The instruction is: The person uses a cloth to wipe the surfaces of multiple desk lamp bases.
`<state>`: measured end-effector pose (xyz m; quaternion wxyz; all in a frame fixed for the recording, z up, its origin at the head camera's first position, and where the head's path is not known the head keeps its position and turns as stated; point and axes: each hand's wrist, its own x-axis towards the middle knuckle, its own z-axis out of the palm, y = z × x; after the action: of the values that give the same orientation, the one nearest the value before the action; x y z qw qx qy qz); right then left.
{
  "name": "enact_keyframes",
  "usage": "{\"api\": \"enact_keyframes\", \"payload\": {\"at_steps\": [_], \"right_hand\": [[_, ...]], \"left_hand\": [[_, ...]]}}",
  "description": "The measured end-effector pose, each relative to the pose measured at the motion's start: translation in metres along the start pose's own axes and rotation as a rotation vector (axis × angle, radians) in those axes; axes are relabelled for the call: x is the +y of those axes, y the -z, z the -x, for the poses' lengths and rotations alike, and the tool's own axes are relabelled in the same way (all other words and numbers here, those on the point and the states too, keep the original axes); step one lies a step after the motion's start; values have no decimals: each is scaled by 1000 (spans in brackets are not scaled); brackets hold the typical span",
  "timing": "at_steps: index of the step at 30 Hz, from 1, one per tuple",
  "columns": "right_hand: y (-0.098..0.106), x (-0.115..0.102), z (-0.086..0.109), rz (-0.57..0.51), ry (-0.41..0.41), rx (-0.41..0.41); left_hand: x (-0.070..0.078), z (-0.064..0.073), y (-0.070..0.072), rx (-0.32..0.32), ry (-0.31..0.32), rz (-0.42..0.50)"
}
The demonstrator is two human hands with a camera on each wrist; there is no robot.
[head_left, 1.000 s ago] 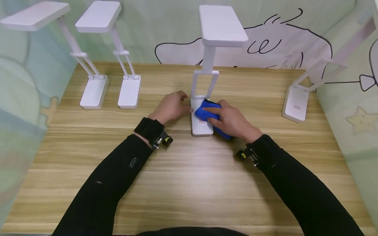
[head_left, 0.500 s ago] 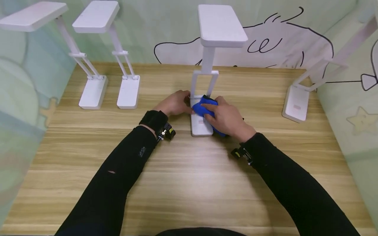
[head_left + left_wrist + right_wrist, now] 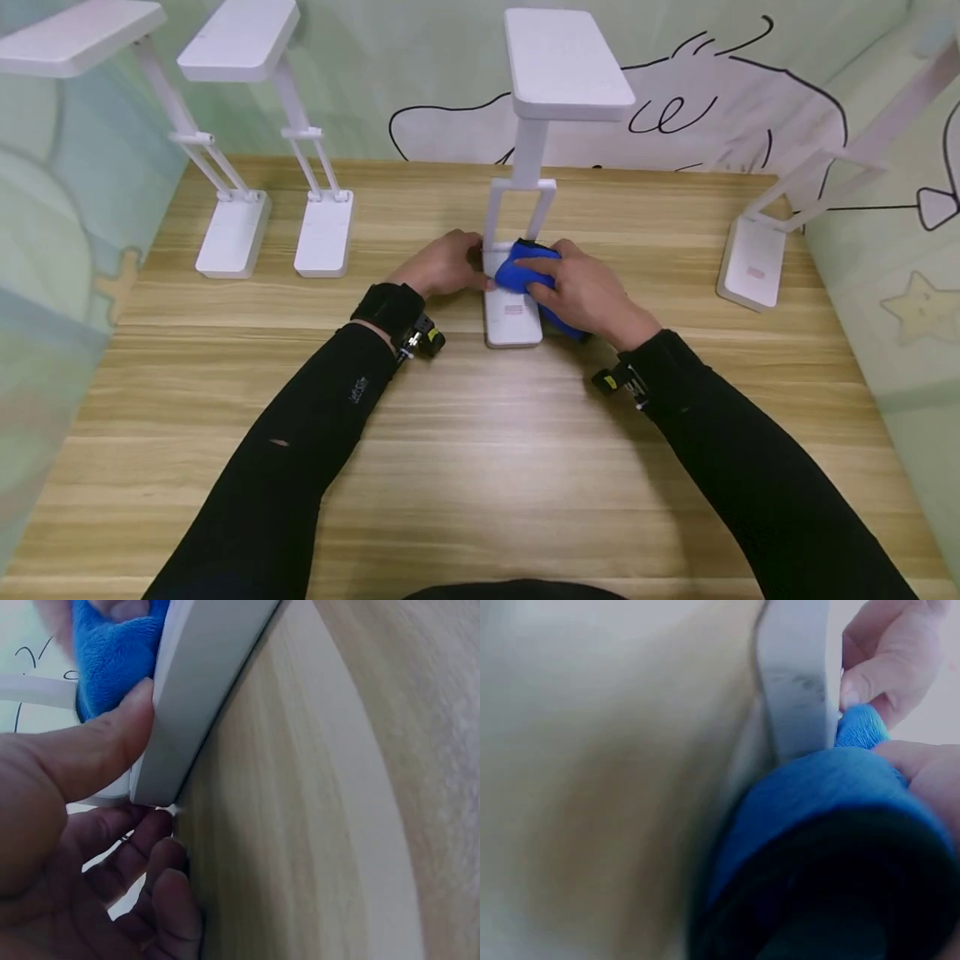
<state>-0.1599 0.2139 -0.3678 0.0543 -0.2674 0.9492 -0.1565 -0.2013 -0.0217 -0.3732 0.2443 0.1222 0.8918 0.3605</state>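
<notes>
A white folding desk lamp (image 3: pixel 513 323) stands upright in the middle of the table, its flat head raised above the base. My right hand (image 3: pixel 596 292) grips a blue cloth (image 3: pixel 525 273) and presses it on the top of the base, just in front of the hinged arm. From the left, my left hand (image 3: pixel 442 265) holds the base at its rear corner. In the left wrist view the thumb (image 3: pixel 112 746) lies against the base's side (image 3: pixel 199 697), with the other fingers curled near its back end. Dark smudges mark the base's side (image 3: pixel 799 679) in the right wrist view.
Two more white desk lamps (image 3: pixel 234 237) (image 3: pixel 324 237) stand at the back left. Another lamp (image 3: pixel 752 262) is at the back right, close to the side wall. A wall with line drawings (image 3: pixel 675 125) borders the wooden table (image 3: pixel 480 467) behind.
My left hand has moved right and its grasp has come onto the lamp base. The right hand has shifted the cloth left and back a little over the base top.
</notes>
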Motion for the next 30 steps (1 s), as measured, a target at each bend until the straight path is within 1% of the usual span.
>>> {"api": "enact_keyframes", "payload": {"at_steps": [1, 3, 5, 7, 9, 14, 16, 18, 21, 23, 24, 27, 30], "right_hand": [[-1, 0, 5, -4, -14, 11], [-2, -2, 15, -19, -3, 11], [-2, -6, 23, -21, 43, -8], [0, -10, 26, -19, 80, -42], [1, -10, 22, -22, 69, -53], [-2, -1, 1, -62, -42, -2], [-4, 3, 0, -105, -47, -5], [-4, 5, 6, -152, -13, -35], [-2, 10, 21, -223, 62, -106], [1, 13, 25, -244, 101, -143], [2, 14, 24, -246, 104, -150], [3, 17, 10, -225, 65, -132], [4, 17, 1, -177, -10, -85]], "left_hand": [[0, 0, 0, -3, 1, 2], [1, 1, 0, -8, 9, 2], [1, 1, 0, -12, 19, -3], [1, 1, 0, -8, 25, -5], [1, 0, 0, -7, 22, -2], [-1, -2, 0, -8, 6, 7], [-1, -1, 0, -8, 10, 6], [-1, -1, 0, -9, 17, 3], [0, 0, 1, -11, 31, 5], [0, 1, 1, -14, 35, 2], [0, 1, 1, -16, 35, 2], [-2, 1, 2, -18, 30, 11], [1, 0, 1, -18, 28, 20]]}}
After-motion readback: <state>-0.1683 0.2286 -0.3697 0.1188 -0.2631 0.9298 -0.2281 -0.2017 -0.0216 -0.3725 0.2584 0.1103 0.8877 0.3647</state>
